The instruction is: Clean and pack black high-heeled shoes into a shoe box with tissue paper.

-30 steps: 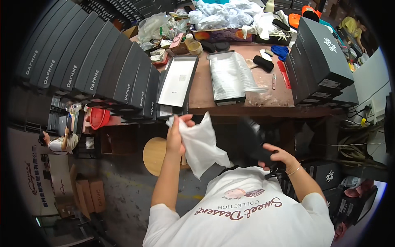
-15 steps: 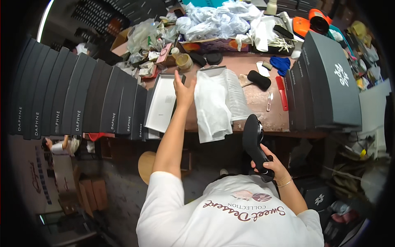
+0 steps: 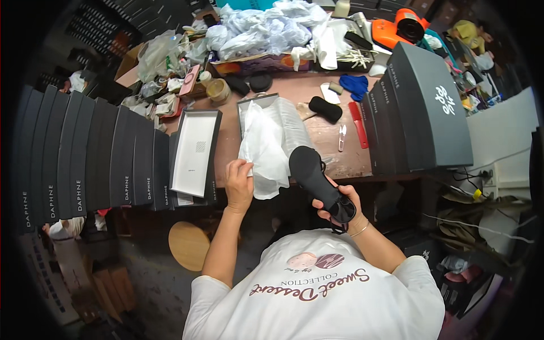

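My right hand (image 3: pixel 350 208) grips a black strappy shoe (image 3: pixel 309 170) by its heel end, in front of the table edge, with the dark sole turned up and the toe pointing away. White tissue paper (image 3: pixel 263 147) spills out of an open shoebox (image 3: pixel 258 101) and over the table's near edge. The fingers of my left hand (image 3: pixel 239 186) are closed on the left edge of that paper. Clear ribbed wrapping (image 3: pixel 293 126) lies in the box beside the tissue. Left of it rests a shallow box lid (image 3: pixel 195 152), pale inside.
Dark shoeboxes (image 3: pixel 107 153) line the left side, and more boxes (image 3: pixel 425 113) stand at right. Between lie a black brush (image 3: pixel 325 110), a red comb (image 3: pixel 358 124), small snips (image 3: pixel 341 137) and a blue cloth (image 3: pixel 353 86). Crumpled paper (image 3: pixel 272 31) and an orange blower (image 3: pixel 396 31) are farther back.
My left hand has come nearer to me and closed on the tissue paper's edge. In my right hand the shoe has turned to show its sole. The whole view has shifted.
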{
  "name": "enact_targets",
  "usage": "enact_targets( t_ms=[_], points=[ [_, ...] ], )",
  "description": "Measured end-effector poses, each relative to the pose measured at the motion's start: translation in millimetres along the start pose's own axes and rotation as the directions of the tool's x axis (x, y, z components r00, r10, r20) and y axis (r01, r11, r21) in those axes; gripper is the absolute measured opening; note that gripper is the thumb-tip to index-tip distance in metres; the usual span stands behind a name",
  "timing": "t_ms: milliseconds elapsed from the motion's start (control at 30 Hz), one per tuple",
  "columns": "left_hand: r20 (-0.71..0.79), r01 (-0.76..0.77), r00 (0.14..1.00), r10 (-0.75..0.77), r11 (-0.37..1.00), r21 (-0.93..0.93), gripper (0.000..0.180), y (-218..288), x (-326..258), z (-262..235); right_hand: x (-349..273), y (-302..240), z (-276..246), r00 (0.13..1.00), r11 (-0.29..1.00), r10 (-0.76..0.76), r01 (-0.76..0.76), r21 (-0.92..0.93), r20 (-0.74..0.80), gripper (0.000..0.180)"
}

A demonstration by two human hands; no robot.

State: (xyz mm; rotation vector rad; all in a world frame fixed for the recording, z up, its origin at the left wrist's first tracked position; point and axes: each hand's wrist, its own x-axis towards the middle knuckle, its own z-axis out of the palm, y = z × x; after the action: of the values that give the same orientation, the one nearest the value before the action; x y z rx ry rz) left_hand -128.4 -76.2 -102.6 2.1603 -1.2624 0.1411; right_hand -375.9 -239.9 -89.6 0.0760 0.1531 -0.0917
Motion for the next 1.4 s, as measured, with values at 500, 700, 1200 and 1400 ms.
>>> enact_targets(
  t_ms=[500,700,1200,1400],
  points=[
    [0.074,0.222,0.964,-0.255,0.623,-0.750,0.014,44,-22,-61,-8,106,92,0.977,0.570,0.051,-0.200,-0.797,-0.209,0.054],
    [0.341,0.063,0.926,0.159,0.828,-0.557,0.023,28,-59,-114,14,133,35,0.809,0.796,-0.419,0.109,-0.596,-0.412,0.023],
    [-0.371,-0.408,0.888,0.271,0.838,-0.364,0.024,99,-62,-96,45,126,52,0.735,0.410,-0.674,0.293,-0.864,-0.071,0.031],
    [-0.249,-0.131,0.968,-0.025,0.799,-0.587,0.025,72,-62,-75,12,108,42,0.763,0.414,-0.615,0.098,-0.905,-0.199,0.034]
  ],
)
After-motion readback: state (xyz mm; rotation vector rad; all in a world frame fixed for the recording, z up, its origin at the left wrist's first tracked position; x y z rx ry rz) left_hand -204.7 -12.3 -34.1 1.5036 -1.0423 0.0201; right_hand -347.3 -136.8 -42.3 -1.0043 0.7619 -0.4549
